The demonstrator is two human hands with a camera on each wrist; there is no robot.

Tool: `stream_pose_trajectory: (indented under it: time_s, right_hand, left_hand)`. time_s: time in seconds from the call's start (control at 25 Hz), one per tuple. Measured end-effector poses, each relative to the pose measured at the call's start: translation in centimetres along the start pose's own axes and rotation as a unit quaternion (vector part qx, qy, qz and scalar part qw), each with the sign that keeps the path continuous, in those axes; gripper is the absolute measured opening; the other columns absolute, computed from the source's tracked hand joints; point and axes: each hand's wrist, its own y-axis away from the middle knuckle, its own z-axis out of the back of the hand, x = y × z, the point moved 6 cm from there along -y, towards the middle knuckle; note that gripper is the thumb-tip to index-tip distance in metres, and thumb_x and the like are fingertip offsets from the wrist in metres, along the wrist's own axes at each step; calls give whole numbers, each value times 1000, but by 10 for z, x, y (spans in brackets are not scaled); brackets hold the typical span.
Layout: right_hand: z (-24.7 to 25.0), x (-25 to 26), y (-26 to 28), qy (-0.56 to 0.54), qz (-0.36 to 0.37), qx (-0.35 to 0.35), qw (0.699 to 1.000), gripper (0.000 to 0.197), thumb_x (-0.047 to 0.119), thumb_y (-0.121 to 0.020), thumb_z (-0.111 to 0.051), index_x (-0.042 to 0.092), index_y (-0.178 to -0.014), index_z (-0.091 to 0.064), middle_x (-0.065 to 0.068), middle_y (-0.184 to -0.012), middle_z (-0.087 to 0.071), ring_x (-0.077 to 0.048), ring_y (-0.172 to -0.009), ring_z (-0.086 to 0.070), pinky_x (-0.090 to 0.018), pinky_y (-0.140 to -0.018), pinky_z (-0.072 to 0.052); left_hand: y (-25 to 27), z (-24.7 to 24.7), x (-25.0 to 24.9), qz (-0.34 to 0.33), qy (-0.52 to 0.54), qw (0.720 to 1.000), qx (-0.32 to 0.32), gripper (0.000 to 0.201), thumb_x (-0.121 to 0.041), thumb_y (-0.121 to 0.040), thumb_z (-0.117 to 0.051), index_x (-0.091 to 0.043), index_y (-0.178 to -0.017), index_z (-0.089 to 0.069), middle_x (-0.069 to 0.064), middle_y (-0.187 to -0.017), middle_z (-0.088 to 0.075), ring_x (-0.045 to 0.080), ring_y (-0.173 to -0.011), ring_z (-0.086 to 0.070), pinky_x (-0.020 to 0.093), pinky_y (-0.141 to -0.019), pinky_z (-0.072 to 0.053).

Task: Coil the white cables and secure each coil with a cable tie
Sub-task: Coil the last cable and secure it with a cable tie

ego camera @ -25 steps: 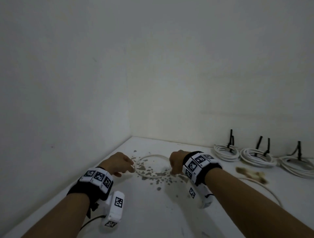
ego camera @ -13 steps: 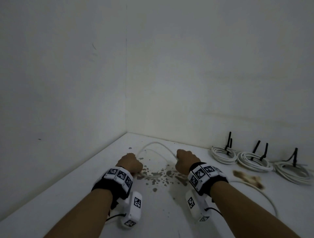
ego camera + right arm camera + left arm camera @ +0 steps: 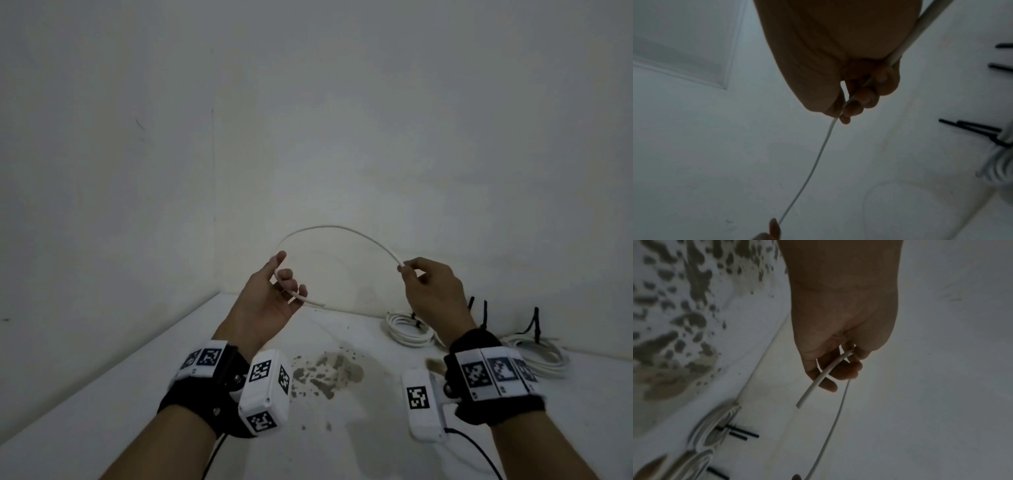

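A loose white cable [image 3: 337, 229] arches in the air between my two raised hands. My left hand [image 3: 274, 294], palm up, holds it near its free end, which sticks out past the curled fingers [image 3: 840, 371]; the cable end [image 3: 809, 391] shows in the left wrist view. My right hand [image 3: 423, 282] pinches the cable between thumb and fingertips [image 3: 851, 105], and the cable [image 3: 813, 164] runs on down past the palm. Finished coils with black cable ties [image 3: 409, 329] lie on the table by the back wall.
The white table [image 3: 342, 438] stands in a corner of two white walls. A brown blotchy stain [image 3: 325, 371] marks the middle of it. More tied coils [image 3: 541, 353] lie at the right, partly behind my right wrist.
Both hands have risen from the table, lifting the cable into an arch in the air. The left hand has turned palm up.
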Motion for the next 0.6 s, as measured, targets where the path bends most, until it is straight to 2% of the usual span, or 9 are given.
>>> stream_pose_trajectory:
  time_s: [0.04,0.12,0.24,0.32,0.4,0.44,0.52,0.56,0.6]
  right_hand:
    - [13,0,4,2,8,-19,1000,16,35,-100,-54,28,-96,-69,-6,-61,-63,-17,-58,-57,-18,-51,-35]
    - [38,-8,10,28,16,-57,998,18,41,-99,-53,33,-102,-69,-3,-56,-60,-11,-55,-55,-19,-51,-35]
    - [61,-23,18,93,22,-74,993,21,37,-101,-49,28,-110,-66,6,-63,-56,-21,-65,-59,-32,-62,-45]
    - [69,-43,18,121,-13,-28,992,17,28,-100,-46,17,-107,-57,-1,-71,-60,-30,-74,-61,-36,-67,-45]
    - [71,-60,19,164,-45,42,985,13,23,-99,-47,12,-101,-54,-6,-76,-62,-31,-75,-60,-34,-63,-40]
    - [74,-62,19,193,-45,73,977,12,24,-98,-49,15,-99,-58,-4,-79,-63,-27,-72,-59,-31,-61,-39]
    - [80,-57,23,213,-42,127,968,9,30,-97,-56,32,-97,-65,2,-87,-65,-15,-62,-57,-24,-59,-43]
    - [80,-50,28,223,-40,164,960,10,35,-96,-59,39,-100,-67,7,-95,-66,-12,-66,-59,-22,-62,-46]
    - [78,-44,34,247,-30,201,947,14,39,-96,-60,42,-106,-70,11,-105,-65,-10,-79,-63,-22,-71,-49]
  left_hand:
    - [0,-12,5,-5,14,1000,24,14,-30,-101,-49,-22,-102,-60,-7,-58,-38,9,-47,-34,25,-53,-46]
    - [-1,-38,21,4,42,997,65,17,-31,-98,-47,-22,-98,-62,-7,-59,-29,10,-47,-26,24,-50,-36]
    - [3,-71,43,-1,78,991,110,19,-25,-92,-42,-16,-89,-59,-5,-63,-30,12,-53,-26,25,-54,-30]
    - [6,-86,59,-27,46,993,102,17,-19,-92,-37,-15,-86,-53,-4,-62,-34,12,-52,-28,25,-52,-29]
    - [7,-94,73,-55,0,994,91,18,-17,-96,-35,-16,-89,-52,-3,-61,-40,12,-51,-32,25,-52,-29]
    - [6,-96,79,-63,-7,994,88,19,-17,-99,-36,-16,-93,-54,-2,-63,-44,12,-53,-35,26,-54,-29]
    - [4,-98,87,-68,-11,994,84,20,-17,-102,-38,-14,-101,-58,-1,-67,-52,12,-57,-44,27,-59,-34]
    - [2,-98,88,-76,-19,994,79,21,-16,-103,-39,-12,-103,-60,0,-69,-55,12,-60,-48,27,-61,-39]
    - [0,-96,89,-87,-31,993,73,22,-16,-104,-39,-11,-104,-61,0,-70,-58,12,-62,-51,27,-64,-44]
